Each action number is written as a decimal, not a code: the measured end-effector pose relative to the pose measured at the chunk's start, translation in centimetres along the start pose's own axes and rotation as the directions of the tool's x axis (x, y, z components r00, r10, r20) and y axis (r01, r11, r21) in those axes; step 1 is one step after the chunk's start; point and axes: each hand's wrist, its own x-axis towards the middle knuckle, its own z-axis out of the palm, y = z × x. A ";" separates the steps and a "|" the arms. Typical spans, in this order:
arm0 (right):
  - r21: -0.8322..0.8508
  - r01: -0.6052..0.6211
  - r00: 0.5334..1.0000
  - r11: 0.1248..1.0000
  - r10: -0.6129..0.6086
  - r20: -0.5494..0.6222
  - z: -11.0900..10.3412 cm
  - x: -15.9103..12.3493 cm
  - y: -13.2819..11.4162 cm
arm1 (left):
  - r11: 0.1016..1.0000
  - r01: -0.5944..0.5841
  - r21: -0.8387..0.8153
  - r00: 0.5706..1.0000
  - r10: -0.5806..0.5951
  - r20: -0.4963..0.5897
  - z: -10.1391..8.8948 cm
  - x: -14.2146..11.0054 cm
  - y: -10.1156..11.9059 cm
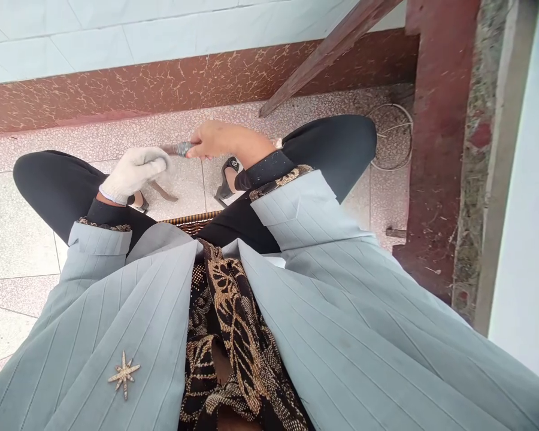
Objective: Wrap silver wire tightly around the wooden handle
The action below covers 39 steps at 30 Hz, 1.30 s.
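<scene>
My right hand [215,140], bare, is closed round the handle end of what looks like a sickle [182,148], with grey binding wound about it. The brown shaft runs left from there and passes behind my left hand. Below that hand a curved, rusty-brown strip [164,191] shows, apparently its blade; the join is hidden. My left hand [135,173] wears a white knitted glove [128,176]. Its fingers are curled and partly blurred in front of the tool, and what they grip cannot be made out.
I sit with knees apart on a woven seat [193,222]. Beyond my feet runs a red-brown skirting [161,90] under a tiled wall. A slanted wooden pole [327,57] leans ahead. At right are a coiled pale cable [397,164] and a dark red frame [435,161].
</scene>
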 end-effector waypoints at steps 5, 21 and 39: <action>0.133 0.165 0.898 0.977 -0.205 0.388 -0.2 -0.8 -0.3 | 0.996 0.093 -0.014 0.949 -0.092 -0.302 -1.1 -0.5 -0.7; -0.089 -0.064 0.972 0.994 0.042 -0.230 -0.7 -0.2 -0.3 | 0.958 0.111 0.263 0.987 -0.138 0.087 1.8 1.0 -0.4; 0.417 0.172 0.901 0.892 0.030 -0.434 -1.9 -1.8 -0.2 | 0.974 0.109 0.197 0.992 -0.121 0.047 1.6 1.1 -1.2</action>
